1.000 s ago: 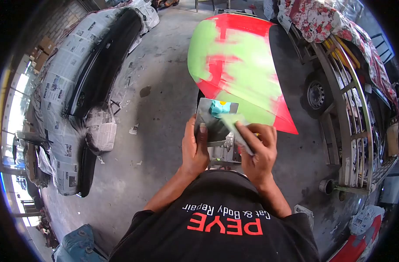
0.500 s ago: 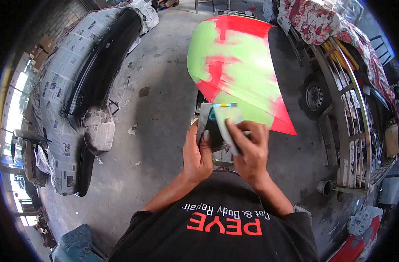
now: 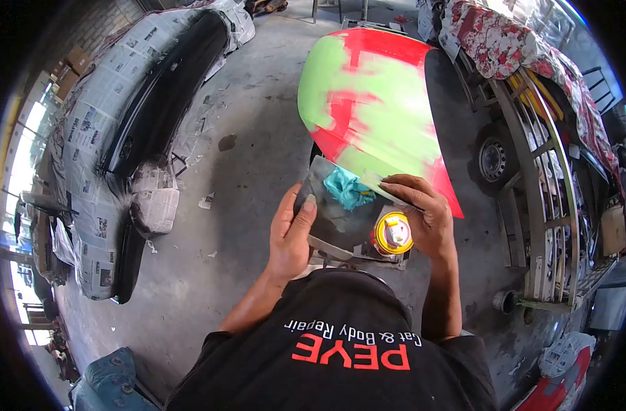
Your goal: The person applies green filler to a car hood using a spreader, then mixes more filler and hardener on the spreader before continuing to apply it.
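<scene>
My left hand (image 3: 292,229) grips the edge of a dark, thin flat plate (image 3: 318,177), thumb on top. In my right hand (image 3: 426,209) is a thin flat spreader (image 3: 397,196) with pale green on it, seen nearly edge-on and pinched between fingers and thumb. Between the hands, lower down, lies a crumpled turquoise cloth or wrapper (image 3: 349,188). Below my right hand stands a tin with a yellow rim (image 3: 393,234), a pale item on its top. Just beyond the hands is a red car bonnet (image 3: 388,103) with large pale green patches.
On the left is a long black car part (image 3: 159,103), partly masked with newspaper (image 3: 97,130). Along the right stand a metal rack (image 3: 549,178) and a wheel (image 3: 492,159). Paper scraps (image 3: 207,201) dot the concrete floor.
My hands have moved apart, the right one outward to the right with the spreader. The turquoise item and the yellow-rimmed tin, largely covered before, now show between them.
</scene>
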`<state>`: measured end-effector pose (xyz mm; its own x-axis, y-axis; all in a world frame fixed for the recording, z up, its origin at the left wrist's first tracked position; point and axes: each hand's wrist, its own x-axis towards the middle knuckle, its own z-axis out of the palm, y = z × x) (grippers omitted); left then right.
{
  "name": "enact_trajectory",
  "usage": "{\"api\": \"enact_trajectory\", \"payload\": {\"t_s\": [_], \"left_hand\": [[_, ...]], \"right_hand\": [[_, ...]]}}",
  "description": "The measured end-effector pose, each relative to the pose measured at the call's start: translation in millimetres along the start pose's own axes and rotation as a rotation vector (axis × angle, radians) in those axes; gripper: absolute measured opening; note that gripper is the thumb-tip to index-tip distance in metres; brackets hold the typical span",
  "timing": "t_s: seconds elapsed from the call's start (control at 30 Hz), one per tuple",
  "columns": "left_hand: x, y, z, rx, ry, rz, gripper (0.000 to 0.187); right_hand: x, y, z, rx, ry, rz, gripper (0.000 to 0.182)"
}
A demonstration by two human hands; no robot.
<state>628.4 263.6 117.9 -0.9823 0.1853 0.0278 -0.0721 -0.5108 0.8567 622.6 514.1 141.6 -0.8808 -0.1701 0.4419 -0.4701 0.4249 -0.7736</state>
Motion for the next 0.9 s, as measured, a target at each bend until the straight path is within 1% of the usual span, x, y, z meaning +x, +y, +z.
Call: {"api": "enact_trajectory", "payload": {"t_s": [0.03,0.1,0.13,0.17,0.23,0.27,0.3,0.37,0.4,0.43,0.5,0.53,0.57,0.63,0.67,0.7,0.77,0.8,0.83,0.9], "left_hand": [[0.7,1.4,-1.0,-0.003,0.001,0.001,0.037],[1.8,5.2,-1.3,-0.177,0.043,-0.078,0.038],[2.1,3.3,-5.5,-0.223,0.018,-0.050,0.039],[2.5,3.5,-5.5,-0.224,0.015,-0.051,0.039],[3.3,4.2,-5.0,-0.197,0.093,0.015,0.039],[4.5,-3.0,-9.7,-0.078,0.104,0.063,0.039],[3.8,-3.7,-8.0,-0.076,0.104,0.063,0.039],[0.4,-6.8,0.6,0.039,0.072,0.120,0.038],[-2.8,-10.4,6.5,0.155,0.068,0.151,0.039],[-5.4,-12.2,6.7,0.154,0.064,0.142,0.039],[-10.4,-16.9,7.3,0.563,-0.053,0.193,0.040],[-12.5,-16.9,5.8,0.678,-0.132,0.215,0.042],[-13.4,-15.3,3.1,0.677,-0.138,0.209,0.042],[-14.4,-11.3,-1.9,0.849,-0.319,0.103,0.041],[-14.7,-9.4,-1.9,0.849,-0.329,0.096,0.041],[-15.3,-7.0,-0.4,0.696,-0.243,0.080,0.038],[-15.5,-4.4,0.8,0.394,-0.075,0.038,0.032],[-17.5,-5.2,-3.2,0.301,-0.066,0.020,0.031],[-18.8,-6.8,-6.1,0.301,-0.079,0.005,0.031],[-20.2,-8.8,-10.2,0.156,-0.014,-0.013,0.044]], "right_hand": [[-1.4,1.0,-4.4,-0.002,-0.003,-0.001,0.043],[-4.9,-1.5,-11.0,-0.084,0.052,0.070,0.040],[-4.3,-8.7,-9.8,-0.109,0.156,0.054,0.032],[-10.2,-3.8,-3.9,-0.111,0.158,0.055,0.032],[-26.6,10.9,11.6,0.837,0.618,0.172,0.020],[-20.1,-13.1,12.7,0.954,0.578,0.253,0.016],[-22.0,-14.8,19.0,0.955,0.579,0.253,0.016],[-26.3,-15.6,30.0,1.033,0.474,0.528,0.016],[-24.1,-19.1,38.5,1.073,0.494,0.557,0.020],[-24.2,-20.8,45.1,1.070,0.503,0.563,0.020],[-27.1,-22.0,53.9,1.173,0.517,0.615,0.024],[-26.8,-27.8,52.2,1.246,0.473,0.621,0.025],[-28.6,-28.0,50.7,1.245,0.481,0.624,0.025],[-32.0,-26.3,45.3,1.171,0.397,0.398,0.024],[-35.0,-22.6,43.9,1.047,0.400,0.298,0.029],[-33.1,-20.0,39.0,1.045,0.414,0.304,0.029],[-23.8,-14.6,27.9,0.169,0.197,-0.255,0.045],[-24.6,-15.8,31.0,0.119,0.154,-0.276,0.056],[-27.1,-17.2,37.1,0.049,0.128,-0.206,0.053],[-24.8,-15.2,40.4,-0.128,0.138,-0.140,0.051]]}}
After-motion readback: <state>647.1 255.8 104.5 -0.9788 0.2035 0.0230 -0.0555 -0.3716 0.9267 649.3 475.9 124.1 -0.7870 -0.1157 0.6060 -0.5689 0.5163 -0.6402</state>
